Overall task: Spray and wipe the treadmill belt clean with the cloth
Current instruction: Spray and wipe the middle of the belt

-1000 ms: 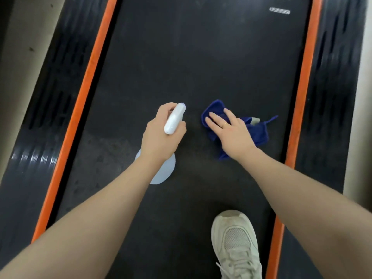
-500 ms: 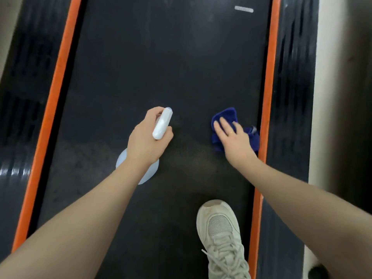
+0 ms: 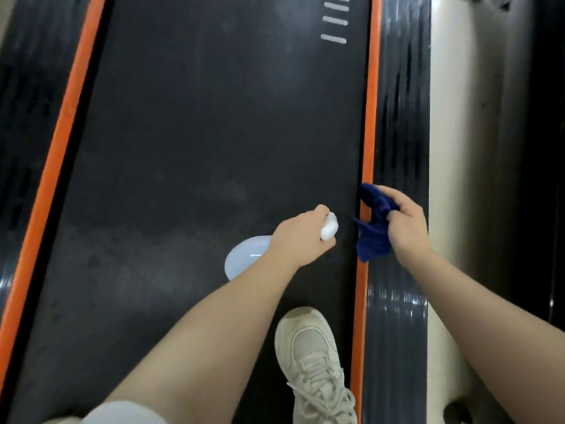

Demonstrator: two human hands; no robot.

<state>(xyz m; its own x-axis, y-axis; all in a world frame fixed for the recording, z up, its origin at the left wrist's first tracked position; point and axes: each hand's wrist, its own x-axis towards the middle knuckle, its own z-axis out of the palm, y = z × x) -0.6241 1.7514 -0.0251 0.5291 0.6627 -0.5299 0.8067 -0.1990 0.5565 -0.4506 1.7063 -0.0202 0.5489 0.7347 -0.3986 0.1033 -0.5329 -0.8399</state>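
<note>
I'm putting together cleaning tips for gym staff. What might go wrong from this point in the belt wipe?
1. The cloth, bunched in the right hand, hangs over the orange strip, so the next strokes may miss the belt.
2. The shoe stands on the belt and may leave marks on wiped areas or slip where it is wet.
3. The left hand aims the spray bottle toward the cloth side, so spray may land on the side rail.

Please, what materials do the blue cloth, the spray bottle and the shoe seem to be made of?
Blue cloth: soft woven or knit fabric, matte; it bunches and droops. Spray bottle: likely translucent plastic, smooth with a faint glare; white glossy head. Shoe: cream mesh panel and laces, probably synthetic upper.
</note>
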